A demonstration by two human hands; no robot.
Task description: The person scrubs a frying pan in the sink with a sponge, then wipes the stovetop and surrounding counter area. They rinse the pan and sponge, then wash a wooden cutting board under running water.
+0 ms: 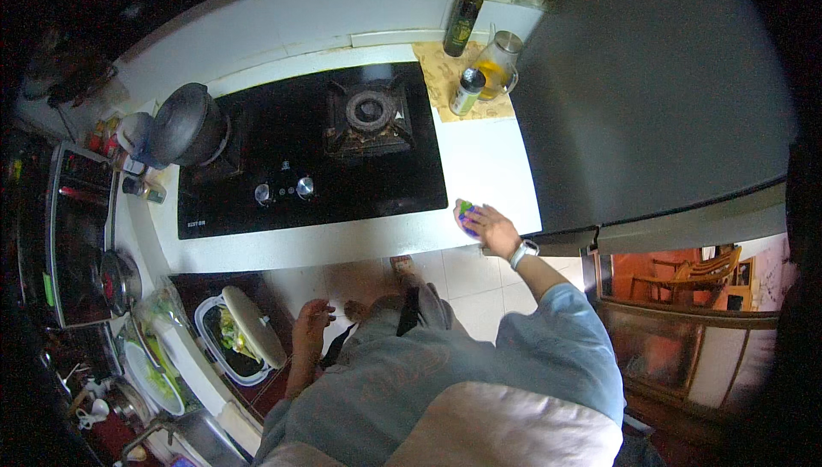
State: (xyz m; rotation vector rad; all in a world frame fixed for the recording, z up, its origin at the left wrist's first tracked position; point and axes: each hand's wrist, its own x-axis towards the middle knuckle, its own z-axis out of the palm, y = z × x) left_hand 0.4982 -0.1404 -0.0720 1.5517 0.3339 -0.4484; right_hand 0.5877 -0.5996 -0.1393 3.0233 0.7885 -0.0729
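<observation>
My right hand (493, 229), with a watch at the wrist, presses a colourful cloth or sponge (465, 215) on the white countertop (491, 159), near its front edge. To the left of it lies the black glass gas hob (282, 139). Its right burner (370, 112) is bare, and a dark pot (186, 125) stands tilted on the left one. My left hand (314, 316) hangs low in front of the counter, its fingers loosely bent, and nothing shows in it.
Behind the hob's right end, a dark bottle (463, 17), a lidded jar (467, 91) and a glass jug (499, 69) stand on patterned paper. A grey refrigerator (642, 94) borders the counter at right. An open bin (209, 332) with leafy scraps stands below left.
</observation>
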